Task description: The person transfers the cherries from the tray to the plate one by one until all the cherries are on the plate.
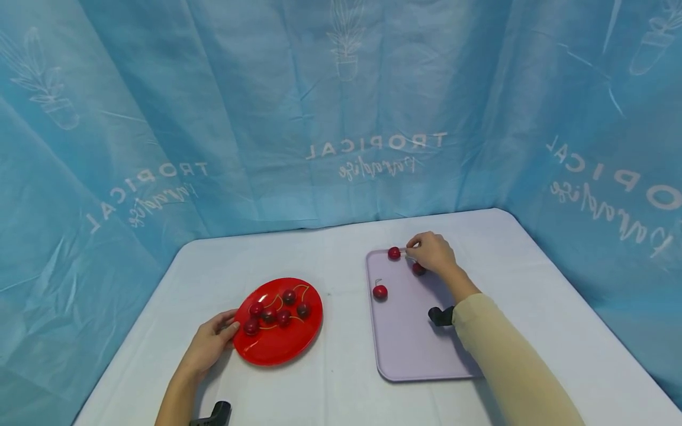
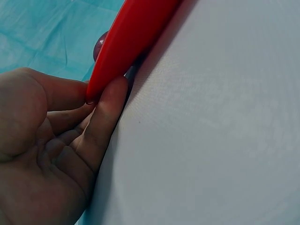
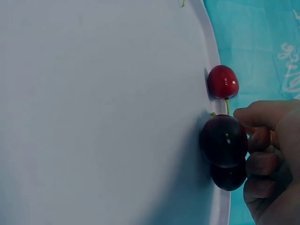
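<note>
Right hand (image 1: 434, 253) pinches the stem of a cherry (image 1: 393, 253) at the tray's (image 1: 405, 349) far-left corner; left hand (image 1: 213, 343) grips the red plate's (image 1: 282, 349) near-left rim (cherries on it).

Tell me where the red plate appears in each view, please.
Head: the red plate lies left of centre on the table, its left rim held by the left hand.
Left wrist: its rim runs across the upper left, seen edge-on, fingers under it.
Right wrist: not in it.
Shared landmark: the left hand on the plate's rim.
</note>
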Tool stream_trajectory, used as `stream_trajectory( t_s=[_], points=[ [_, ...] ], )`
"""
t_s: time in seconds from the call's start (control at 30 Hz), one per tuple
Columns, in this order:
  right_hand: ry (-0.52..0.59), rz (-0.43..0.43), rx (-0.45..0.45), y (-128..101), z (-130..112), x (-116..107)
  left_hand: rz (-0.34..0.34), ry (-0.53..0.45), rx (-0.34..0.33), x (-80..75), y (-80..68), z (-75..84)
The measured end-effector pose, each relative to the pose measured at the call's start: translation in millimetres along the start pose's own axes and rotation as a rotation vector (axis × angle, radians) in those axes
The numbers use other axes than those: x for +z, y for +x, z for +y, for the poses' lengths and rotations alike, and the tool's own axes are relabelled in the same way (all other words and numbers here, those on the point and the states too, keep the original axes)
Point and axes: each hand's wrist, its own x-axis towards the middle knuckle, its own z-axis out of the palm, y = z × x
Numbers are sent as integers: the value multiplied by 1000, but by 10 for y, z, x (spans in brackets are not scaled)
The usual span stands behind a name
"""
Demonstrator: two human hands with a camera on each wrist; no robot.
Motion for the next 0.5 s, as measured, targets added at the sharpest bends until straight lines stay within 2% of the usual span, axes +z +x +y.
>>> stream_trajectory(
  t_s=[0.2, 0.5],
  points=[
    [-81, -7, -16, 23, -44, 20, 0, -12, 9, 11, -14, -8],
    [-136, -11, -20, 65, -38, 21, 3, 5, 20, -2, -6, -15]
  ],
)
